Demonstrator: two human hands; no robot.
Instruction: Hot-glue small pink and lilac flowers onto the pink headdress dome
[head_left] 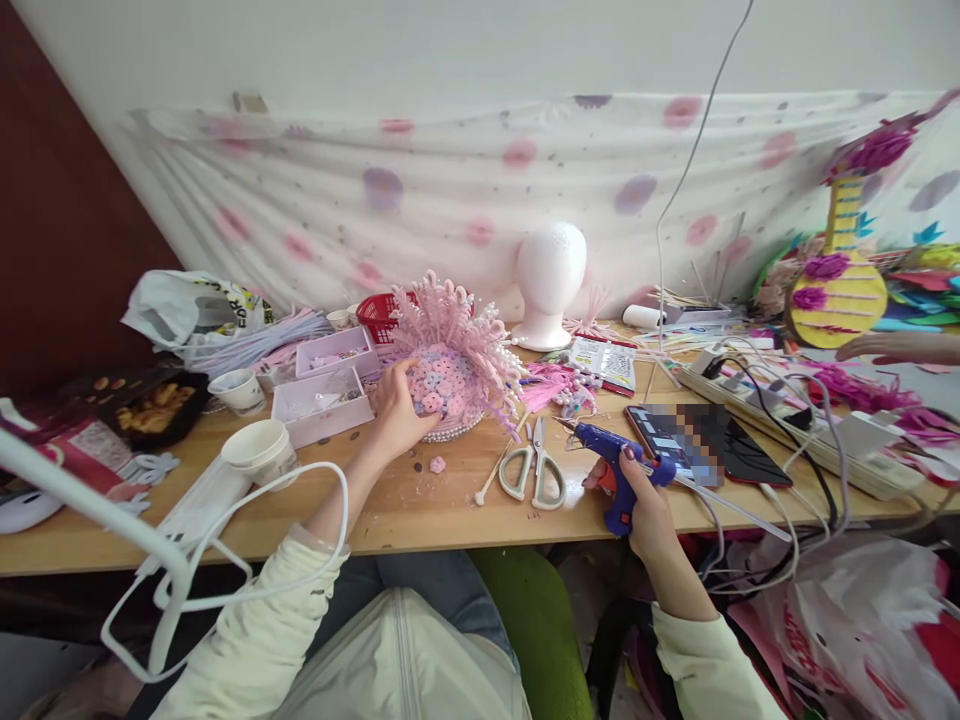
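My left hand (401, 410) grips the left side of a pink headdress (442, 385), a dome covered in small pink and lilac flowers, with feathery pink sprays and pearl beads rising behind. Some of those fingertips are hidden against it. In my right hand (649, 510) is a blue hot glue gun (611, 455), its nozzle pointing left and a clear glue stick (739, 510) trailing from its rear. Between the hands lie white-handled scissors (534, 470) and a thin stick (499, 465). One loose pink flower (437, 465) rests on the table in front of the headdress.
A white foam head (551, 285) stands behind. Left are lilac boxes (322, 405), paper cups (259, 450) and a white lamp arm (97, 500). Right are phones (742, 450), a cabled power strip (795, 425), a yellow lute-shaped craft (838, 300) and another person's hand (896, 347).
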